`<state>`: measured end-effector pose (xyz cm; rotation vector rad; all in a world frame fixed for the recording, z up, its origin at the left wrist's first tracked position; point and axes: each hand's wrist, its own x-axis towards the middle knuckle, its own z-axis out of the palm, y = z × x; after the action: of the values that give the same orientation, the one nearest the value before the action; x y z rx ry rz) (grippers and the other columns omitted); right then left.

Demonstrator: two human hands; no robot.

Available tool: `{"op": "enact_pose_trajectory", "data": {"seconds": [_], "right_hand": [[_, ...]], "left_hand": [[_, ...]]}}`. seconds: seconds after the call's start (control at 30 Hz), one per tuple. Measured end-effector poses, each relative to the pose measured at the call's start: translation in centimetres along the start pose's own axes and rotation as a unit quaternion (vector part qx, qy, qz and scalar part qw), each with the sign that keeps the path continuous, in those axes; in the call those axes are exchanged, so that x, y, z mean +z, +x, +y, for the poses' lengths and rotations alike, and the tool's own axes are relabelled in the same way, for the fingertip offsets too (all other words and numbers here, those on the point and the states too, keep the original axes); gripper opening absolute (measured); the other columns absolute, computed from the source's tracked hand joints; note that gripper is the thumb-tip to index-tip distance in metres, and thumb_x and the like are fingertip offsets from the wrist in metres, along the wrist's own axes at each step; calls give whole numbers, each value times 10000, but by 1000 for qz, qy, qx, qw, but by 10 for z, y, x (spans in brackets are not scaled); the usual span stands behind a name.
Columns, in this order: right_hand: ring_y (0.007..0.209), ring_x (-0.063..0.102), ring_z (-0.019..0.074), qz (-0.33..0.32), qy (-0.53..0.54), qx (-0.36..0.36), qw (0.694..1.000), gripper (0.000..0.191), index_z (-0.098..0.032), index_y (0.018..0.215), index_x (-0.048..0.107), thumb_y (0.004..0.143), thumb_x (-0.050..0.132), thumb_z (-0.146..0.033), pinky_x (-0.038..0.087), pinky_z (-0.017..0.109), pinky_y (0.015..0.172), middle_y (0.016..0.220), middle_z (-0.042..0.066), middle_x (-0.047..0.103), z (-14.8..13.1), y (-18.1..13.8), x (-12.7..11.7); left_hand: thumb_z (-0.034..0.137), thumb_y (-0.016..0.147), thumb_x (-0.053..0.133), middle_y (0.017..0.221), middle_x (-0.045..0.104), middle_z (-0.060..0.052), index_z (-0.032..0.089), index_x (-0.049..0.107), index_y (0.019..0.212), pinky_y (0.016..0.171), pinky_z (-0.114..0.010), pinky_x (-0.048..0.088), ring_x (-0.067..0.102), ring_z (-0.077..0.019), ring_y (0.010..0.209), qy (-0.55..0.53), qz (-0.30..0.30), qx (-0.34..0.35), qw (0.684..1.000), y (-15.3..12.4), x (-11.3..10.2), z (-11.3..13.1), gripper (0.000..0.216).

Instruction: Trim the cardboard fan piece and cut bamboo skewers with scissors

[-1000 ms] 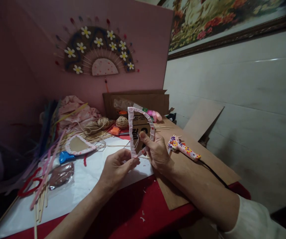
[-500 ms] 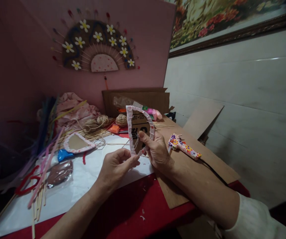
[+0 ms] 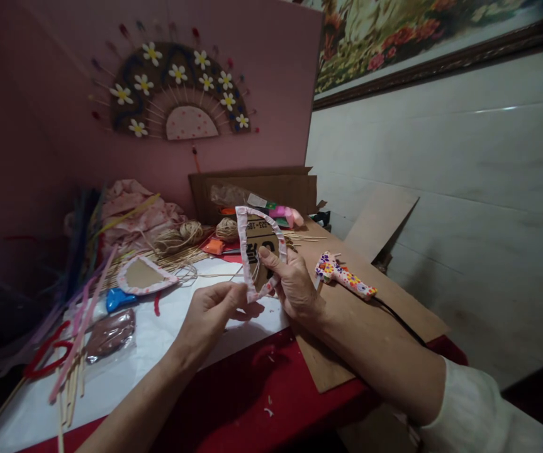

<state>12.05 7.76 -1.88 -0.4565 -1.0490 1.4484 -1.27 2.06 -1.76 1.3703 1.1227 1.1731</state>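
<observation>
Your left hand (image 3: 209,314) pinches the bottom corner of the fabric-wrapped frame (image 3: 243,251), and your right hand (image 3: 294,286) pinches its curved side, just left of the glue gun (image 3: 341,277). The frame looks light and bendable, probably cardboard inside, so grip the wrapped edges gently.

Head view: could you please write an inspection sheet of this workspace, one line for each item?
Surface: white sheet, red cloth, cardboard at right.
Job's things: pink-wrapped frame, held upright above the sheet.
Clutter: glue gun, twine balls, sticks, second frame, pipe cleaners.
Hands: left hand pinches the frame's bottom corner; right hand grips its right side.
Cables: black cord runs from the glue gun over the cardboard.
Surroundings: pink board with flower fan; framed picture; white wall.
</observation>
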Motion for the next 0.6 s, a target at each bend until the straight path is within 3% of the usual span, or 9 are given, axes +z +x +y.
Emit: {"op": "enact_pose_trajectory", "data": {"seconds": [0.13, 0.23, 0.43, 0.6], "right_hand": [[458, 445, 54, -1, -22, -19, 1000, 299, -165, 922, 623, 710, 701, -361, 357, 170, 369, 685, -24, 580, 2, -2, -1], [387, 378, 41, -8, -56, -15, 998, 288, -176, 901, 614, 722, 689, -389, 321, 169, 321, 607, -51, 533, 3, -4, -1], [400, 394, 44, -18, -64, -20, 998, 281, -183, 898, 603, 737, 674, -403, 339, 165, 323, 630, -45, 536, 6, -4, -3], [427, 440, 61, -4, -66, -12, 998, 309, -187, 928, 611, 725, 679, -411, 370, 180, 365, 638, -35, 570, 11, -5, -1]], "left_hand": [[368, 601, 760, 635, 693, -47, 123, 602, 701, 549, -218, 476, 638, -139, 586, -21, 10, -9, 1000, 3, 6, -3, 308], [371, 620, 746, 597, 679, -41, 130, 573, 660, 548, -227, 481, 639, -143, 573, -26, 21, -14, 999, 4, 8, -4, 300], [433, 686, 676, 642, 697, -76, 125, 609, 674, 586, -260, 502, 659, -171, 615, -1, 21, -18, 1000, 2, 4, 0, 315], [400, 605, 745, 609, 664, -25, 128, 596, 742, 532, -231, 478, 615, -135, 556, -31, 28, -4, 999, 4, 8, -2, 339]]}}
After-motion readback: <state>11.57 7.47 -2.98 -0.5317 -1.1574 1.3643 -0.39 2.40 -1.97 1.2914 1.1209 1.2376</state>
